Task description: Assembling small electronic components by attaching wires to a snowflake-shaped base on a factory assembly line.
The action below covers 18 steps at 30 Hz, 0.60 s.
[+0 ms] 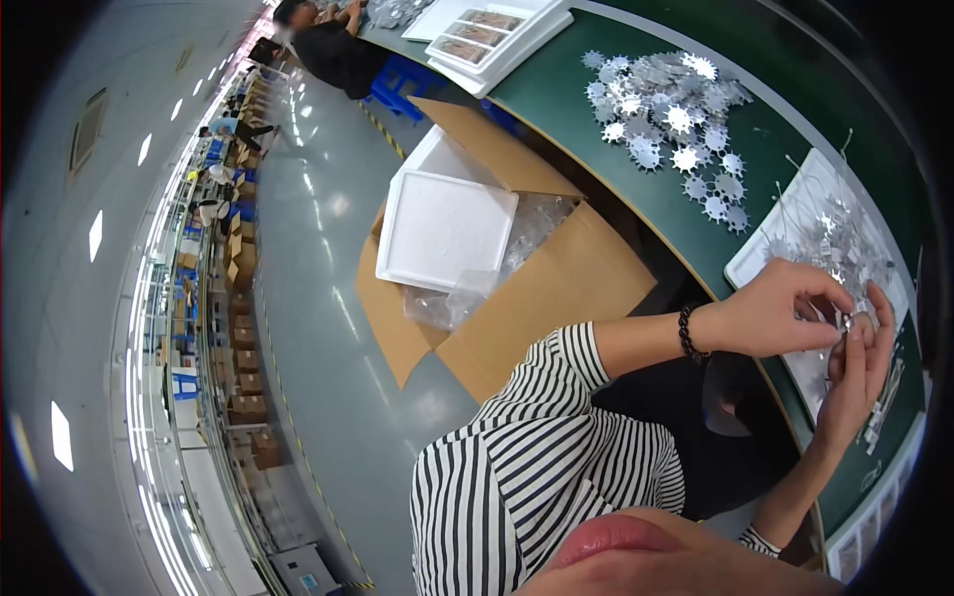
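Observation:
My left hand [780, 310], with a dark beaded bracelet at the wrist, is closed in a pinch. Its fingertips meet those of my right hand [863, 366] around a small shiny silver piece [847, 324], whose exact kind is too small to tell. The right hand's thumb and fingers press on the same piece. Both hands are over a white tray [740, 266] holding a heap of small silver parts [835, 233] with thin wires. Beyond it on the green table [542, 84] lies a pile of flat, star-shaped silver metal pieces [678, 117].
An opened cardboard box [556, 298] holds white foam trays [447, 228] and clear plastic bags. Stacked white trays [497, 45] of small parts stand on the table's far end. A person [333, 50] works there near a blue stool [402, 84]. Thin strips [882, 407] lie beside my right hand.

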Each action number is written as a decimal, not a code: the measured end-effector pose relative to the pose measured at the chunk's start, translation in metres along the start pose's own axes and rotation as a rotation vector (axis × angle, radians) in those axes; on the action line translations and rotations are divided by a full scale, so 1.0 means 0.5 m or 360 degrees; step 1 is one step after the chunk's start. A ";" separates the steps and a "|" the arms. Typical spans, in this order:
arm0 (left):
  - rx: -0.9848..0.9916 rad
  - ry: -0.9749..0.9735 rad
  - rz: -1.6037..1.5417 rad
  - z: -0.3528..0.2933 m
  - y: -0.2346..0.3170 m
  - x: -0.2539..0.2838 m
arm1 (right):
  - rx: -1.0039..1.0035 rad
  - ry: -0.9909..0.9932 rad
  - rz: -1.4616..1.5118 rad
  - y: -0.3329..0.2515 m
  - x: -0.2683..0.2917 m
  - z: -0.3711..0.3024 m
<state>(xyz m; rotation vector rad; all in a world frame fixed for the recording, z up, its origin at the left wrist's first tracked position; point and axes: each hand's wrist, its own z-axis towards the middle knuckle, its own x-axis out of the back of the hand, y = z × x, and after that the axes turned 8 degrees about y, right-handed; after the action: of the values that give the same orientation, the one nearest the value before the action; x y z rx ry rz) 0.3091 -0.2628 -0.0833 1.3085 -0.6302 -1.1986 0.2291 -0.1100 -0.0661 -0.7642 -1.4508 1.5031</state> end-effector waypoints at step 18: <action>-0.0187 -0.0270 0.0486 0.007 0.003 -0.030 | 0.0158 -0.0037 0.0050 -0.008 0.029 -0.028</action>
<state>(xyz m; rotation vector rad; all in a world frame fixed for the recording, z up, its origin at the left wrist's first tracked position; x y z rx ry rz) 0.3014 -0.2506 -0.0771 0.9778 -0.8371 -1.0826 0.2364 -0.0913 -0.0621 -0.7146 -1.3758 1.6002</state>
